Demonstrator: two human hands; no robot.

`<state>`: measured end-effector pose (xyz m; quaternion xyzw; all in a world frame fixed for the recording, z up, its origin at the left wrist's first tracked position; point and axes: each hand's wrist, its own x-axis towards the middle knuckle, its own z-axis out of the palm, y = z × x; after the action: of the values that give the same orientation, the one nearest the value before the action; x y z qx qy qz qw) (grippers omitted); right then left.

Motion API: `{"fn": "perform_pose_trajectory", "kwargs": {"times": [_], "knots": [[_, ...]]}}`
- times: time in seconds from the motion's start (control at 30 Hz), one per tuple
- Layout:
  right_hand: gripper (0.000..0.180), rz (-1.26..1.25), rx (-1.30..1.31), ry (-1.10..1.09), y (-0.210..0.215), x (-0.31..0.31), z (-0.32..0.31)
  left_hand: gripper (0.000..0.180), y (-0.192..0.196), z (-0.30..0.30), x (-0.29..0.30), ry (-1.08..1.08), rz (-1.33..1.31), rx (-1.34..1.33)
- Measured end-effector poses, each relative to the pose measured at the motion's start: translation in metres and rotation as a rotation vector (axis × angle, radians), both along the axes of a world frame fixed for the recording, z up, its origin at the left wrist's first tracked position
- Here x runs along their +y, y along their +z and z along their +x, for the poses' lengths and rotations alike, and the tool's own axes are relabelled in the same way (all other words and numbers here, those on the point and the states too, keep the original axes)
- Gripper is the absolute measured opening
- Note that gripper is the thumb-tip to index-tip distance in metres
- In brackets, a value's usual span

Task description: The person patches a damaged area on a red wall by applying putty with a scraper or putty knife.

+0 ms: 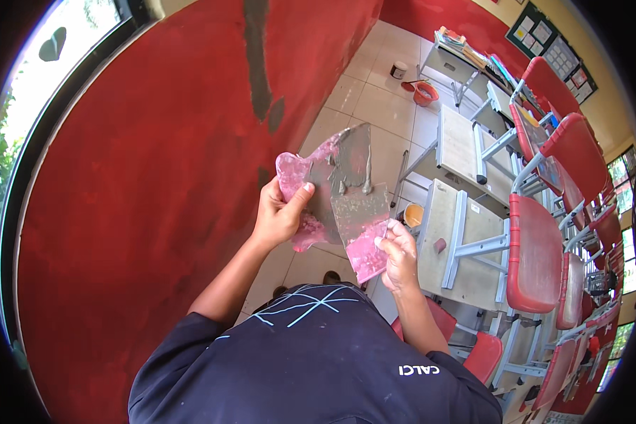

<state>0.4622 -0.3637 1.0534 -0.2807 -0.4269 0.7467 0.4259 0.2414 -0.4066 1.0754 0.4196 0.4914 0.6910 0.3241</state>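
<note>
In front of my chest, my left hand (279,218) is closed on a large pink plastic putty board (293,169), its thumb lying on the upper face. Wet grey filler (351,157) covers much of that board, with thick ridges toward its far right side. My right hand (398,258) grips a smaller, roughly rectangular pink scraper (367,254) between thumb and fingers. Grey smears coat the scraper's far half, which overlaps the board's right side; I cannot tell whether the two touch.
A red wall (141,184) with a grey filler streak (258,63) rises at my left, beside a window (39,78). Desks (456,244) with upturned red chairs (537,247) crowd the right. On the tiled floor stand a red bucket (425,93), a small tin (398,70) and an orange-yellow container (413,214).
</note>
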Motion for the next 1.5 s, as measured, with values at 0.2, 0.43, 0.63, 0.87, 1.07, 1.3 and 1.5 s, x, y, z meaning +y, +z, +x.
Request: {"fn": "perform_pose_trajectory", "kwargs": {"times": [0.2, 0.43, 0.63, 0.87, 1.07, 1.3, 1.5], "knots": [[0.032, -0.062, 0.085, 0.124, 0.01, 0.074, 0.039, 0.017, -0.006, 0.053, 0.04, -0.05, -0.018, 0.196], [0.039, 0.026, 0.101, 0.301, 0.019, 0.138, 0.068, 0.012, -0.003, 0.069, 0.045, -0.089, -0.061, 0.284], [0.036, 0.547, -0.08, 0.426, 0.068, 0.156, 0.083, 0.019, -0.001, 0.084, 0.024, 0.114, -0.189, -0.242], [0.034, 1.956, -0.281, -0.003, 0.102, 0.155, 0.053, 0.021, 0.031, 0.08, 0.011, 0.021, -0.211, -0.812], [0.035, 1.979, -0.332, 0.197, 0.072, 0.152, 0.039, 0.022, 0.024, 0.064, 0.008, -0.039, -0.157, -0.94], [0.035, 1.973, -0.487, 0.232, 0.058, 0.164, 0.033, 0.02, 0.001, 0.019, 0.015, 0.024, -0.181, -0.861], [0.034, 1.931, -0.712, 0.113, 0.058, 0.173, 0.024, 0.021, 0.009, -0.024, 0.038, 0.052, -0.202, -0.797]]}}
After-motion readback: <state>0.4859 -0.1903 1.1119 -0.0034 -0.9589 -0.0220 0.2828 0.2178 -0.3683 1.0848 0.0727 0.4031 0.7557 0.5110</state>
